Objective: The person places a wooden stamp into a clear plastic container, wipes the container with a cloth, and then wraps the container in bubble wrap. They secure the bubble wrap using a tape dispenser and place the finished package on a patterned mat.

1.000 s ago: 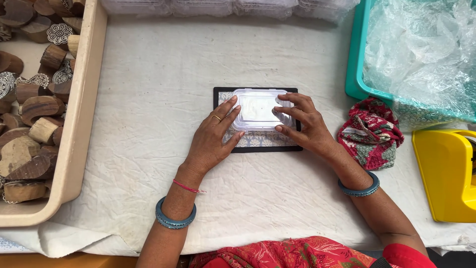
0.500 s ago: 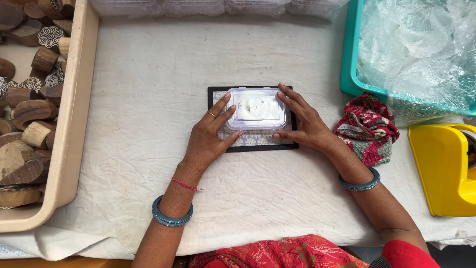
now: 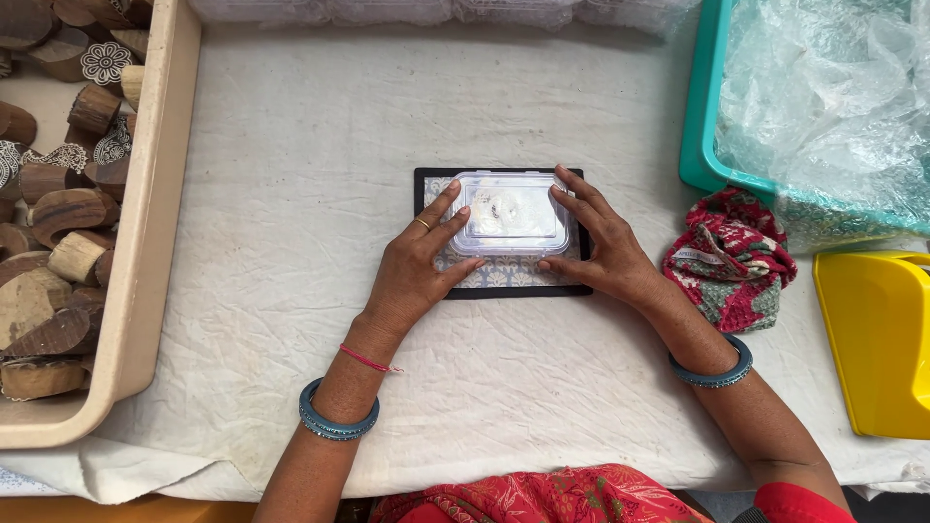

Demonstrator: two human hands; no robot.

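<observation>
One head-worn camera looks steeply down, close over the cloth-covered table.

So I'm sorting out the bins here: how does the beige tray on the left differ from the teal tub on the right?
The beige tray holds carved wooden blocks; the teal tub holds crumpled clear plastic. The beige tray runs down most of the left edge, while the teal tub sits only at the top right corner. Both rest on the white cloth, away from both hands.
</observation>
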